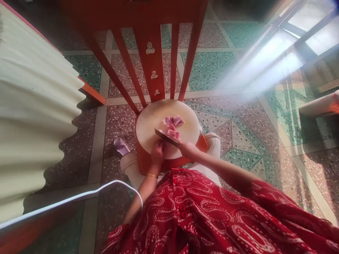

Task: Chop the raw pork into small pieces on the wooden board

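A round, pale cutting board [148, 127] rests on the seat of a wooden chair. Pieces of raw pink meat [173, 121] lie near its middle, with more just behind the blade. My right hand [188, 151] is closed round the handle of a kitchen knife [166, 137], whose dark blade slants up to the left over the board. Close to the blade on the near side, my left hand [158, 152] has its fingers curled down at the board. What those fingers hold is hidden by the hand and the knife.
The reddish chair's slatted back [148, 63] rises beyond the board. At left hangs a cream pleated cloth [34, 106], and a white cable [79, 195] crosses in front of my left forearm. A lilac slipper [121, 145] shows on the speckled tile floor [212, 70].
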The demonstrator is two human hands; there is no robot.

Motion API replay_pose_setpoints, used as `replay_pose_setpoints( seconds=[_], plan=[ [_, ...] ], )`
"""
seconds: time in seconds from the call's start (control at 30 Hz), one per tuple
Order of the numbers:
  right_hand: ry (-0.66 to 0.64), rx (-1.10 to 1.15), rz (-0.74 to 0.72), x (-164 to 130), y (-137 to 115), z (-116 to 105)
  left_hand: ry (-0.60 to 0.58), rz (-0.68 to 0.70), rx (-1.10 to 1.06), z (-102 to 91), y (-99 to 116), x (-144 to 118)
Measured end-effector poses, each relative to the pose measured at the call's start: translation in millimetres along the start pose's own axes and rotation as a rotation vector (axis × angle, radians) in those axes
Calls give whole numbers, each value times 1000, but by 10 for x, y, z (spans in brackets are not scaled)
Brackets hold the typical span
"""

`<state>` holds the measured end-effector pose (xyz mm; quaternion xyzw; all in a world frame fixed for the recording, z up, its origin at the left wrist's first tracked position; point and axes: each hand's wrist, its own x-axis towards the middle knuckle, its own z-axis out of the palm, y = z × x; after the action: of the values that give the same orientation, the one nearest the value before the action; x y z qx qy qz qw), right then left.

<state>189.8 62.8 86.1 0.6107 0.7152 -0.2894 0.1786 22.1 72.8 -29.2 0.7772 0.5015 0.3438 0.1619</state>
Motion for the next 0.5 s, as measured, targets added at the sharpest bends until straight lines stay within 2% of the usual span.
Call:
replay_pose_setpoints(
  seconds=[0.1,0.2,0.3,0.4,0.5],
  plan=[
    [62,-44,33,-142,116,93,26,-10,16,2,0,-26],
    [63,-49,8,-205,85,143,56,-38,47,11,1,-47],
    [56,-38,4,-235,35,170,31,-43,56,18,-1,-48],
    [33,-5,15,-150,-49,141,8,-52,50,20,-14,-28],
    [28,40,2,92,-231,48,-11,-46,42,21,-35,-7]
  ],
)
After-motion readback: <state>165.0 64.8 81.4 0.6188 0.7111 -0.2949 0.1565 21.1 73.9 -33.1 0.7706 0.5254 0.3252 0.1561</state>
